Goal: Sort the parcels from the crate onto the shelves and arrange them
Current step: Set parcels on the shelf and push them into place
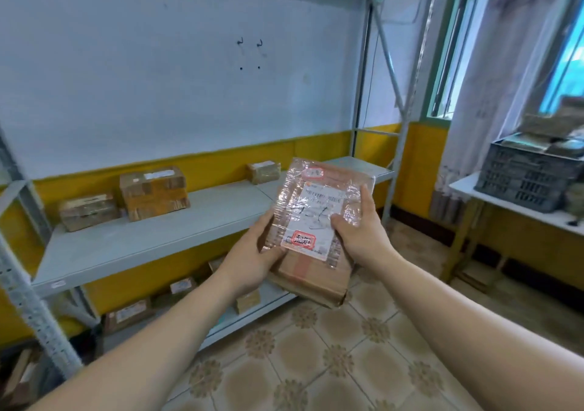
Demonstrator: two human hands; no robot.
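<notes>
Middle shelf (158,240) lies open between boxes (154,191).

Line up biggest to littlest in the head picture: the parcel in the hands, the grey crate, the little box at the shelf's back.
1. held parcel, probably only because it is nearest the camera
2. grey crate, partly cut off at the edge
3. little box

A flat brown cardboard parcel (316,221) in shiny clear plastic, its white label facing up, is held tilted in the air by the left hand (252,252) and right hand (360,230), three brown boxes (155,192) sit on the grey metal shelf (158,233), and more parcels (543,129) fill the dark grey plastic crate (524,177).
</notes>
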